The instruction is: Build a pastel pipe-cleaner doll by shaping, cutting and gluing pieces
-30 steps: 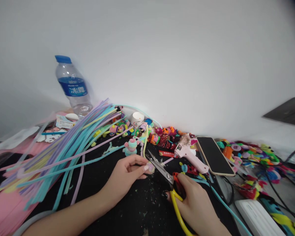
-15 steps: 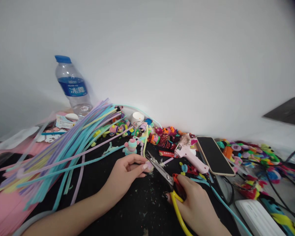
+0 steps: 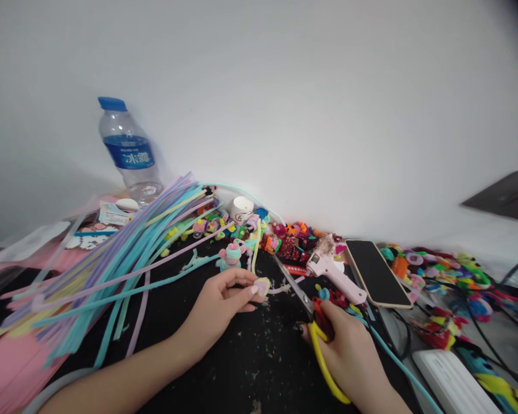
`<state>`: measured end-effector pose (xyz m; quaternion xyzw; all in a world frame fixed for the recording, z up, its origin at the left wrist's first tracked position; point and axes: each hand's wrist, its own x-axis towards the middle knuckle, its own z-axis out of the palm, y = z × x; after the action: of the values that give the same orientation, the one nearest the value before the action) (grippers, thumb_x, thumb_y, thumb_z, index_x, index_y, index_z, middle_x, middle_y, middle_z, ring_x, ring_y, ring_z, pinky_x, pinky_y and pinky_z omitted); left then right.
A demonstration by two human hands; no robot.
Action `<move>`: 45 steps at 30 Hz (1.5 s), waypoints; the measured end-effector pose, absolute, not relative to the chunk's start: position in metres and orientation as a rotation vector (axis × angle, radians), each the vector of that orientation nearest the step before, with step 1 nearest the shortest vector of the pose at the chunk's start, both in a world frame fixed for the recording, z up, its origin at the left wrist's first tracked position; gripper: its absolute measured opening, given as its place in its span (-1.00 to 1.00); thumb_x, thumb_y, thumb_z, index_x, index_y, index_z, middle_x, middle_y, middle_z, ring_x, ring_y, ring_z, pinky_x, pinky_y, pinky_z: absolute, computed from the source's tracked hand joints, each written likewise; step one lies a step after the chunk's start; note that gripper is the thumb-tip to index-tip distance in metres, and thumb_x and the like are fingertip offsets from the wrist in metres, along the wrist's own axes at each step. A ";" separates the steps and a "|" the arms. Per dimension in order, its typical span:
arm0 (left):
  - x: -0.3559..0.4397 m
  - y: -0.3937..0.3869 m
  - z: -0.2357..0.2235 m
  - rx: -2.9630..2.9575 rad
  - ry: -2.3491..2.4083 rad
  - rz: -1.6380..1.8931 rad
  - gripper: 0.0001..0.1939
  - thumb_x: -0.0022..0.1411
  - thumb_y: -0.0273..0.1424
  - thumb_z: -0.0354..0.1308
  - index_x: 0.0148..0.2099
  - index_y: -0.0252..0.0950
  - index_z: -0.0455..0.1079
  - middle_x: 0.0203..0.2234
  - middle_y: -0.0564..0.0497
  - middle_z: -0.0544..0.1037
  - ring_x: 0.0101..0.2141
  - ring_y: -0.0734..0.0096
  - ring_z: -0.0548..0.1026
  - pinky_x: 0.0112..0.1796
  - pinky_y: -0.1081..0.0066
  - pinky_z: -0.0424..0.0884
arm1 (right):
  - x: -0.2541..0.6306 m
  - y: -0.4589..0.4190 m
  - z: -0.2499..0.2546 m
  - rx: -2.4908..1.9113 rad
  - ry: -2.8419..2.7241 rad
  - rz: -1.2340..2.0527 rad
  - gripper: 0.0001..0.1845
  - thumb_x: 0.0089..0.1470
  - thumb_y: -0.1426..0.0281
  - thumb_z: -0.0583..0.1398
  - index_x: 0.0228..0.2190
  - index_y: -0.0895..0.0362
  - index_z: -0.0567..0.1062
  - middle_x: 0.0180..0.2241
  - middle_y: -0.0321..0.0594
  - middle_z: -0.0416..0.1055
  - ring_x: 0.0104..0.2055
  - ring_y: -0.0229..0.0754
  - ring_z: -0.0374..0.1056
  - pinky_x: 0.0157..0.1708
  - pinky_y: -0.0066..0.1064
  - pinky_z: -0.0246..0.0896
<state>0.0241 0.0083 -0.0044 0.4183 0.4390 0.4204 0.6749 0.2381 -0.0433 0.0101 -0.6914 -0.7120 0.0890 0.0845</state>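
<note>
Between the thumb and fingers of my left hand (image 3: 231, 293) is a small pipe-cleaner piece (image 3: 263, 286), pale yellow around a lilac middle. My right hand (image 3: 347, 342) grips scissors (image 3: 322, 351) with yellow and orange handles. Their metal blades point up and left, look closed, and lie to the right of the piece, apart from it. Just beyond my left hand stands a small turquoise and pink pipe-cleaner figure (image 3: 230, 256). A lilac pipe cleaner (image 3: 287, 287) lies near the piece, partly behind the blades.
Long pastel pipe cleaners (image 3: 129, 270) spread across the left. A plastic bottle (image 3: 132, 152) stands behind them. A pink glue gun (image 3: 336, 273), a phone (image 3: 377, 273) and a white power bank (image 3: 453, 382) lie at right. Colourful figures (image 3: 440, 273) and a paper cup (image 3: 242, 208) line the wall.
My right hand has drawn the scissors right and slightly down, away from the piece. The piece in my left hand now shows more of its yellow and lilac face.
</note>
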 end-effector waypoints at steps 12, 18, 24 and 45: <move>0.023 0.010 -0.006 0.843 0.907 0.908 -0.81 0.07 -0.39 0.19 -0.24 -0.31 0.33 -0.38 -0.01 0.57 -0.28 0.41 0.53 -0.33 0.56 0.37 | 0.242 -0.039 0.004 -1.683 -2.117 0.356 -0.68 -0.02 0.45 0.10 -0.15 0.11 0.26 -0.16 -0.12 0.30 -0.10 -0.08 0.25 -0.11 -0.26 0.17; 0.026 0.002 -0.002 0.955 0.829 0.792 -0.81 0.04 -0.43 0.22 -0.29 -0.33 0.29 -0.41 -0.01 0.59 -0.35 0.37 0.55 -0.39 0.53 0.37 | 0.225 -0.039 0.021 -1.537 -2.109 0.479 -0.77 0.06 0.47 0.05 -0.18 0.10 0.23 -0.25 -0.17 0.29 -0.22 -0.12 0.23 -0.24 -0.32 0.16; 0.029 -0.001 -0.008 1.050 0.741 0.774 -0.79 0.01 -0.46 0.23 -0.31 -0.31 0.25 -0.51 0.05 0.56 -0.41 0.37 0.55 -0.42 0.50 0.38 | 0.197 -0.024 0.018 -1.499 -2.159 0.626 -0.75 0.16 0.45 -0.03 -0.56 0.10 0.17 -0.56 -0.36 0.19 -0.51 -0.28 0.13 -0.51 -0.47 -0.01; 0.026 0.008 -0.003 1.090 0.802 0.729 -0.75 0.13 -0.30 0.08 -0.47 -0.38 0.30 -0.65 0.06 0.48 -0.67 0.54 0.44 -0.64 0.60 0.24 | 0.198 -0.010 0.013 -1.293 -2.183 0.692 -0.83 0.18 0.42 -0.05 -0.43 0.12 0.26 -0.48 -0.31 0.23 -0.47 -0.27 0.15 -0.46 -0.45 0.00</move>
<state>0.0263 0.0078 -0.0028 0.4927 0.3628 0.3298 0.7189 0.1981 -0.0099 0.0128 -0.4755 -0.8032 0.2545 0.2531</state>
